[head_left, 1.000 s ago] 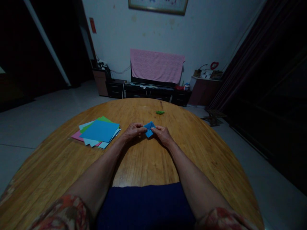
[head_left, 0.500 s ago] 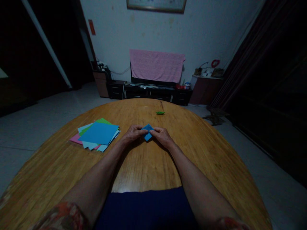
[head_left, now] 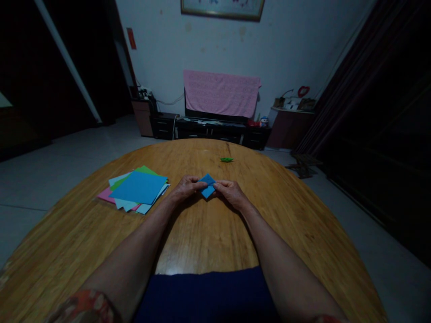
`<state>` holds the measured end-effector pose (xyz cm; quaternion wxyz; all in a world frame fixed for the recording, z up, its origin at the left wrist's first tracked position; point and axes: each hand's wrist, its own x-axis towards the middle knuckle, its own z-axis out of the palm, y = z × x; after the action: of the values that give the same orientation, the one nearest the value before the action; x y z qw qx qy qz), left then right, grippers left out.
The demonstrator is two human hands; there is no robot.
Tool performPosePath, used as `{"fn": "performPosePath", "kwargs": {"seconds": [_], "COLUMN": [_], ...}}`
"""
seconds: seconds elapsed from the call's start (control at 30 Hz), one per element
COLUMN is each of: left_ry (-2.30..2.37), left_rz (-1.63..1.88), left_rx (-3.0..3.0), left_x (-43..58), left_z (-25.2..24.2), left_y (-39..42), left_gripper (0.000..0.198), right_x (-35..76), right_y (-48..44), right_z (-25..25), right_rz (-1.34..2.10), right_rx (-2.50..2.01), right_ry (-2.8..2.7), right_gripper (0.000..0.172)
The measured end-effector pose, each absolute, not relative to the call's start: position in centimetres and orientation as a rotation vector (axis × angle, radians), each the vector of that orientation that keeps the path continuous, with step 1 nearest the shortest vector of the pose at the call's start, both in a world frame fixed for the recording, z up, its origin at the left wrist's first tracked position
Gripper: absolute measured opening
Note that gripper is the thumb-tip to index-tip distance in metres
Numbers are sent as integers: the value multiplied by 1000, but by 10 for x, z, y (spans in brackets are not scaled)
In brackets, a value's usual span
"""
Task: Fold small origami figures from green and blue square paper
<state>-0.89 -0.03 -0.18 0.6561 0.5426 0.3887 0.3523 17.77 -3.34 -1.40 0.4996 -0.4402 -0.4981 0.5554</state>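
Observation:
A small piece of blue folded paper (head_left: 208,190), diamond-shaped from here, is held between my two hands over the middle of the table. My left hand (head_left: 187,187) pinches its left corner, thumb on top. On the right corner, my right hand (head_left: 230,192) grips with thumb and fingertips. The fingers behind the paper are hidden. Beyond the hands, a small green folded paper (head_left: 226,159) lies on the table.
A loose stack of coloured paper sheets (head_left: 138,187), blue on top, lies to the left on the round wooden table (head_left: 205,244). Past the far edge stand a low black cabinet (head_left: 208,130) and a screen draped with a pink cloth (head_left: 222,93). A small stool (head_left: 303,165) is at right.
My right thumb and fingers have shifted slightly to the right along the blue paper. The left hand keeps its hold. The view has tilted very slightly.

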Motion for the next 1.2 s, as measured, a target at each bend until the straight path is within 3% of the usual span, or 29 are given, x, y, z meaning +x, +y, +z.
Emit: {"fn": "performPosePath", "kwargs": {"seconds": [0.3, 0.63, 1.2], "left_ry": [949, 982, 923], "left_rz": [867, 846, 798], "left_rx": [1260, 1254, 1371], "left_x": [-12, -6, 1], "left_z": [3, 9, 0], "left_y": [-3, -11, -5], "left_gripper": [26, 28, 26], "right_x": [186, 181, 178], "right_y": [-41, -34, -38], "right_z": [-2, -13, -10], "right_rz": [1593, 1389, 1325], "right_rx": [-1002, -1072, -1148], "right_ry": [-1150, -1200, -1325], "right_gripper": [44, 37, 29]}}
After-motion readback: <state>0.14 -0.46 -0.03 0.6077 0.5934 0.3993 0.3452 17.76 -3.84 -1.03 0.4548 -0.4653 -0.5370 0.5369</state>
